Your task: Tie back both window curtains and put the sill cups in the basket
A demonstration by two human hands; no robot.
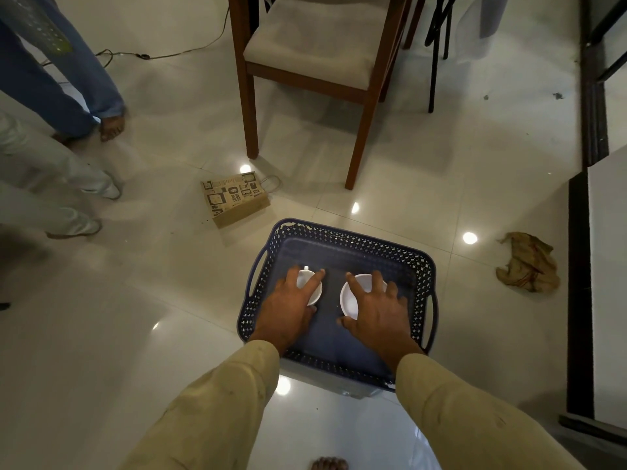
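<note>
A dark blue perforated basket (390, 252) stands on the tiled floor in front of me. Two white cups are inside it. My left hand (288, 310) reaches down over the left cup (314, 293), whose handle points away from me; fingers and thumb span its rim from above. My right hand (380, 310) spans the rim of the wider right cup (349, 298) the same way, thumb on the near side and fingers on the far side. Both cups sit low in the basket, near its bottom. No curtains or window sill are in view.
A brown paper bag (234, 198) lies on the floor beyond the basket. A wooden chair (305, 56) stands behind it. A crumpled cloth (526, 262) lies at the right, beside a dark-framed wall edge (576, 283). Two people's legs (68, 96) stand at the left. A cable (169, 56) crosses the floor.
</note>
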